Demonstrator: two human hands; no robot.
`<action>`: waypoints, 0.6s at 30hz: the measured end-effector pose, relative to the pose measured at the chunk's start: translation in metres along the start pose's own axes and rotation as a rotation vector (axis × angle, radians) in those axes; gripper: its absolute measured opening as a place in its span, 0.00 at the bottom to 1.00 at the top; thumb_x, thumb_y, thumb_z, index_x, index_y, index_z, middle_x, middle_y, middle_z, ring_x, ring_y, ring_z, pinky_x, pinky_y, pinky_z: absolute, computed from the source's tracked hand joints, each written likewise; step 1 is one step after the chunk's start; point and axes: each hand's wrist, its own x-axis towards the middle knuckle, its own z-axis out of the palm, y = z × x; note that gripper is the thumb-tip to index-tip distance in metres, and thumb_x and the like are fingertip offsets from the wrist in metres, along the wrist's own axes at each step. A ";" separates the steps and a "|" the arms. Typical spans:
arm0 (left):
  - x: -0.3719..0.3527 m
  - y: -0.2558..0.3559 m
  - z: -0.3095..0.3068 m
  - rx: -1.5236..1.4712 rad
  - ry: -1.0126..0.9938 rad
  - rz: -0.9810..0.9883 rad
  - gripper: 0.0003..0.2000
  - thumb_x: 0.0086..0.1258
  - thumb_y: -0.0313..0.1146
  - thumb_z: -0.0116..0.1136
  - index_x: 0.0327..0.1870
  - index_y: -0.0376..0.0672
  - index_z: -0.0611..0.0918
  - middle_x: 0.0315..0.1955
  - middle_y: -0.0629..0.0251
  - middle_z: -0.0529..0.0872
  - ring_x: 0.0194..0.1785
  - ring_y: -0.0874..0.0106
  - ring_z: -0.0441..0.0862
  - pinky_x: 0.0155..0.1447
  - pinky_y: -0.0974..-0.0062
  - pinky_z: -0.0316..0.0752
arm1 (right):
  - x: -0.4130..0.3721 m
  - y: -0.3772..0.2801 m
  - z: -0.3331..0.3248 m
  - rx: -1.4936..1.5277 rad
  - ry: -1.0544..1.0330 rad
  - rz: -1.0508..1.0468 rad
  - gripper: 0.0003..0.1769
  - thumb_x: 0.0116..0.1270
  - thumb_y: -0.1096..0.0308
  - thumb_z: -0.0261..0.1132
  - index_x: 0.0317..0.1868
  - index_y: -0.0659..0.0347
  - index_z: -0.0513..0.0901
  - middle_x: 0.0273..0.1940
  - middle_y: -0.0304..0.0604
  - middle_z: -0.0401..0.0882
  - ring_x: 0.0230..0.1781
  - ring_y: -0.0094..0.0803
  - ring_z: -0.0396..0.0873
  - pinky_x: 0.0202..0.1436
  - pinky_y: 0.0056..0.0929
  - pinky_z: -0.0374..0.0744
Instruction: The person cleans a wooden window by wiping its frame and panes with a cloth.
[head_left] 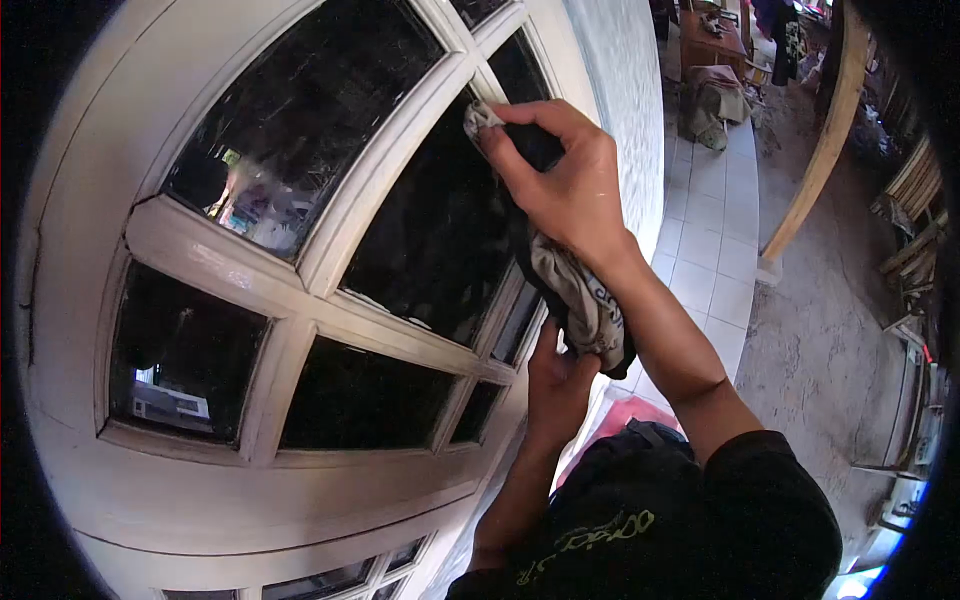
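Observation:
A bunched grey-beige cloth (578, 295) with dark lettering and a black part hangs between my two hands. My right hand (575, 175) pinches one end of it between thumb and fingertips, at the upper corner of a dark glass pane (430, 230). Lower down, my left hand (560, 385) grips the cloth's other end, its thumb against the fabric. Both hands are in front of a white-framed window panel (385, 325) with several glass panes. Part of the cloth is hidden behind my right hand and wrist.
A pale wall (630, 110) borders the panel on the right. Beyond it lie a white tiled ledge (710, 210) and a rough grey floor (820, 330). A slanted wooden post (820, 150) stands there, and a draped cloth heap (715, 105) sits at the ledge's far end.

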 end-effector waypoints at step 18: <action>-0.045 -0.022 -0.043 0.351 0.041 -0.164 0.24 0.63 0.19 0.61 0.62 0.35 0.71 0.55 0.60 0.80 0.59 0.69 0.77 0.64 0.69 0.72 | -0.047 -0.038 -0.003 0.211 -0.275 -0.026 0.15 0.56 0.78 0.72 0.46 0.63 0.87 0.37 0.45 0.84 0.34 0.31 0.83 0.39 0.27 0.82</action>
